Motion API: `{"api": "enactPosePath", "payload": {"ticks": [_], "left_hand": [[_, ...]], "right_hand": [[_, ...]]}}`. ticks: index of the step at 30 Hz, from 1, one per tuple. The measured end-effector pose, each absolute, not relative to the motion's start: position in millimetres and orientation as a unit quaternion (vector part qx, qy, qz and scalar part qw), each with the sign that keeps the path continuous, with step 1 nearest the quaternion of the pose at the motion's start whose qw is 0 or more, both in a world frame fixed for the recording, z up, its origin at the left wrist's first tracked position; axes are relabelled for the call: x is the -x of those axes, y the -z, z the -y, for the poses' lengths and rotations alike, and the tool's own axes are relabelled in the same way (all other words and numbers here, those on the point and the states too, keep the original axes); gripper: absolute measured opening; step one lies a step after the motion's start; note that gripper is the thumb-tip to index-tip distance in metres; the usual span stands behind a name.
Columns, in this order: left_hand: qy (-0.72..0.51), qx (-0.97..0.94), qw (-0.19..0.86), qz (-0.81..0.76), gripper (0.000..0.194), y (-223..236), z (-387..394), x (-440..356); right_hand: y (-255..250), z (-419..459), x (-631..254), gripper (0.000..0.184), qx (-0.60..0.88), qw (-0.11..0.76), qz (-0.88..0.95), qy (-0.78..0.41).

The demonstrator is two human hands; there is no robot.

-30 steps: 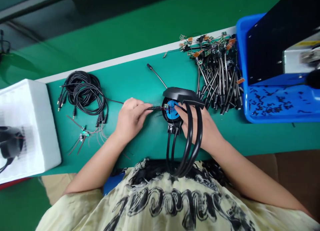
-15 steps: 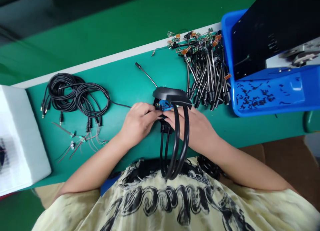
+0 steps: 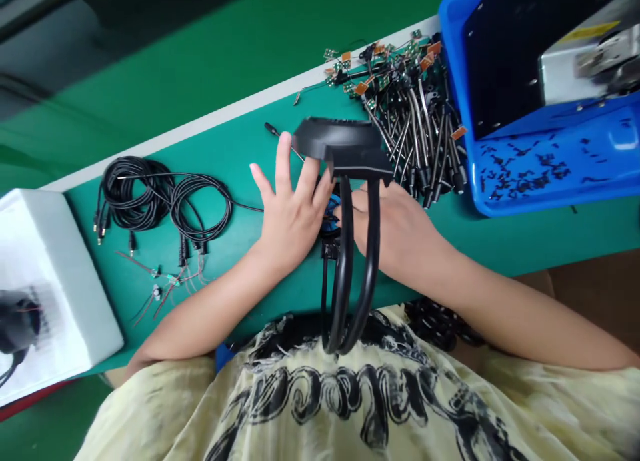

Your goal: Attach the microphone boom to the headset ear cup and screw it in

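A black headset lies on the green bench, its ear-cup cover (image 3: 336, 136) lifted and tilted over a blue inner part (image 3: 330, 222). Its two black headband loops (image 3: 357, 268) run down toward my chest. My left hand (image 3: 290, 214) is open, fingers stretched up, with the fingertips against the left edge of the cover. My right hand (image 3: 400, 231) lies under the loops, its fingers curled onto the ear cup by the blue part. A thin microphone boom (image 3: 274, 129) sticks out behind my left fingers.
Several black boom stems with small circuit boards (image 3: 415, 121) are piled at the back right. A blue bin (image 3: 550, 171) with black scraps holds a black machine (image 3: 505, 61). Coiled black cables (image 3: 160, 198), loose wired boards (image 3: 167, 284) and a white foam box (image 3: 50, 281) are on the left.
My left hand let go of the wire at the ear cup and spread open against the cover. The cover has risen and shifted away from me. The camera view drifted.
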State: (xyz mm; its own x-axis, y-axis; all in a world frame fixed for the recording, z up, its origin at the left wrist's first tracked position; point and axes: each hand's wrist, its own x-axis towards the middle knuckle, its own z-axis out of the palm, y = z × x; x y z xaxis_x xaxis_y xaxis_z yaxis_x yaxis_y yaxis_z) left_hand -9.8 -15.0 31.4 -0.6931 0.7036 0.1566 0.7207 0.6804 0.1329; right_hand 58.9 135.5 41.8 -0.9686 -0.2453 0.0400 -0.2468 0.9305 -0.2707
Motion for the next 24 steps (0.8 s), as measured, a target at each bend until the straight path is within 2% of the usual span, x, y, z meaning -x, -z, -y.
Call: {"api": "enactPosePath", "payload": {"ticks": [4,8,11,14,21,24], "left_hand": [[0.127,0.377,0.006,0.917,0.054,-44,8,14],[0.156,0.37,-0.021,0.916,0.057,-47,5,13],[0.169,0.364,-0.028,0.915,0.071,-45,6,12],[0.16,0.368,-0.034,0.915,0.085,-44,7,13],[0.125,0.375,-0.023,0.918,0.086,-41,8,15],[0.127,0.374,-0.023,0.918,0.077,-38,11,16]], "right_hand": [[-45,-143,-40,0.028,-0.116,0.022,0.977,-0.175],[-34,-157,-14,0.025,-0.011,-0.001,0.951,-0.309],[-21,-165,0,0.036,0.128,-0.027,0.909,-0.397],[-12,-167,6,0.037,0.179,-0.051,0.878,-0.442],[-16,-163,6,0.038,0.188,-0.088,0.865,-0.456],[-14,-163,8,0.04,0.173,-0.101,0.889,-0.413]]}}
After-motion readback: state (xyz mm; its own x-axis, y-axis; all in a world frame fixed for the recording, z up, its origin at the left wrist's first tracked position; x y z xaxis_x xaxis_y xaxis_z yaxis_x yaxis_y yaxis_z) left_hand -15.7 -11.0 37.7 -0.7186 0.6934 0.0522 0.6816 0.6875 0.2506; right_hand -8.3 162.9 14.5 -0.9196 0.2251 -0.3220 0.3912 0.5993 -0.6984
